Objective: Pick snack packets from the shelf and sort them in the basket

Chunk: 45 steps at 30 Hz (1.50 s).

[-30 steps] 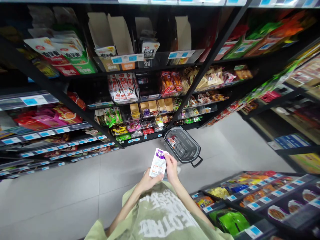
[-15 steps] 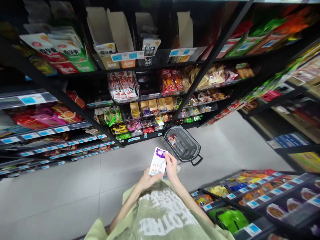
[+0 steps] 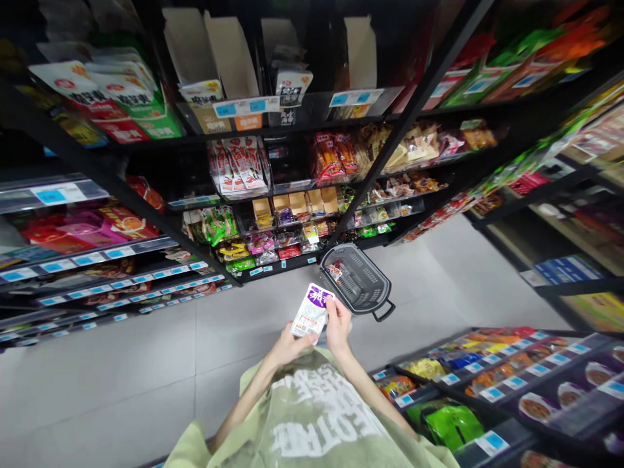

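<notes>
A flat white-and-purple packet (image 3: pixel 311 313) is pinched by left hand (image 3: pixel 288 346) and right hand (image 3: pixel 338 325), outside the part-filled oblong grey plastic basket (image 3: pixel 374 286)

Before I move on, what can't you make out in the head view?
All in the head view:
White-and-purple packet: far side turned from the camera; fine print too small.
Left hand and right hand: some fingers hidden behind the packet.
Items in the gray basket: too small to identify.
Orange packages, upper right: lettering blurred.
</notes>
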Available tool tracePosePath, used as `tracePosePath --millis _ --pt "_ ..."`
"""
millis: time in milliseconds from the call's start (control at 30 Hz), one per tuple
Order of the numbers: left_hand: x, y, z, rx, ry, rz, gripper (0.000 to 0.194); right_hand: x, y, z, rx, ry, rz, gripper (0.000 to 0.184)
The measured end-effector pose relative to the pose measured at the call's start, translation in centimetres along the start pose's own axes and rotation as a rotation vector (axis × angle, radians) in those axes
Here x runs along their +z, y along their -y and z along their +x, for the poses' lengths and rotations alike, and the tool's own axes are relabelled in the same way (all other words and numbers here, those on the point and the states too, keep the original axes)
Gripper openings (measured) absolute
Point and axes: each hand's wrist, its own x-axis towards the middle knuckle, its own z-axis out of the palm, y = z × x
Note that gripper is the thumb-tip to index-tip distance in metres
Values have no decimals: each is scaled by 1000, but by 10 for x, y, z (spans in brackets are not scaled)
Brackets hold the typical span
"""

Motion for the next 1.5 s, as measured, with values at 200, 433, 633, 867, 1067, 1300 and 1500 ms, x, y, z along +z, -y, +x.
tracePosePath --millis 200,433,633,867,1067,1300,1500 --pt "0 -1 -1 -14 2 -24 42 0 0 0 -6 -2 -21 37" --pt "-1 3 -3 -15 -14 6 40 -1 -1 -1 22 12 -12 36" --pt "0 6 -4 -11 -33 12 40 -1 -4 -2 36 1 -32 38" --pt "0 -1 -5 -16 -15 2 38 -2 -4 -2 33 12 -34 38" --pt "1 -1 -4 -18 -6 -4 40 -3 -2 -3 28 3 -33 39" --pt "1 -2 -2 -13 -8 -30 38 -5 2 -5 -2 27 -52 39" --pt "1 -4 -2 -37 -15 -24 40 -5 -2 -4 34 17 -28 38"
